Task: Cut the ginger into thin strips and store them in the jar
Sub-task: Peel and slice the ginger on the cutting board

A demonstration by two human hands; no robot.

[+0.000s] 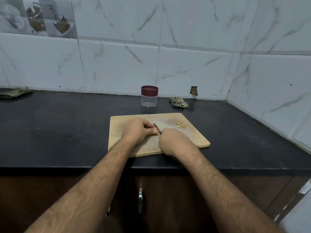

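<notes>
A wooden cutting board (193,140) lies on the black counter. My left hand (137,131) pins a small piece of ginger (156,133) against the board with curled fingers, and most of the ginger is hidden under them. My right hand (174,142) grips the handle of a small knife (157,127), whose blade lies right against the ginger at my left fingertips. A few cut ginger bits (181,126) lie at the board's far right. Behind the board stands a clear jar (149,100) with its maroon lid (149,90) on.
A crumpled checked cloth (178,102) lies right of the jar by the wall. Another folded cloth (14,93) sits at the far left of the black counter (67,128). Tiled walls close the back and right side. A cabinet handle (140,200) shows below the counter edge.
</notes>
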